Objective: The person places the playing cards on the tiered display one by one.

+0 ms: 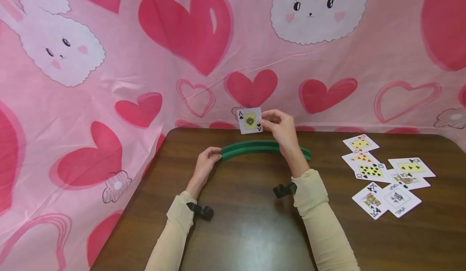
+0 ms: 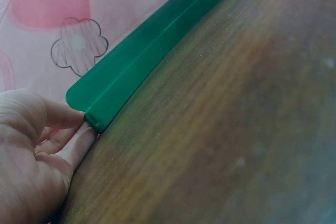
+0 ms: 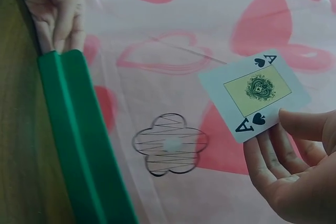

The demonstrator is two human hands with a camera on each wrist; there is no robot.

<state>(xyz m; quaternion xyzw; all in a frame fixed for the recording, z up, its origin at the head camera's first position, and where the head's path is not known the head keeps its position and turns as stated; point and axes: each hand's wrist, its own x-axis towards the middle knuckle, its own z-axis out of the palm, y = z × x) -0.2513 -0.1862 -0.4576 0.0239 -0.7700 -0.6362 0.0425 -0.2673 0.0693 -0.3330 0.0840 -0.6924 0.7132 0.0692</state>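
A curved green card holder [image 1: 251,146] stands near the table's back edge. Its left end is pinched between the thumb and fingers of my left hand [image 1: 205,164], as the left wrist view also shows. My right hand [image 1: 283,128] pinches an ace of spades [image 1: 250,120] by one edge, thumb on the face and fingers behind. The ace [image 3: 256,93] is raised above and behind the holder, its face toward me. No cards show in the holder's groove. The right forearm hides part of the holder near its right end.
On the right of the brown table [image 1: 240,222] lie several face-up playing cards, some overlapping, among them a king of clubs [image 1: 371,200], a joker [image 1: 402,200] and a ten of spades [image 1: 370,170]. A pink heart-patterned cloth [image 1: 145,60] hangs behind and left of the table.
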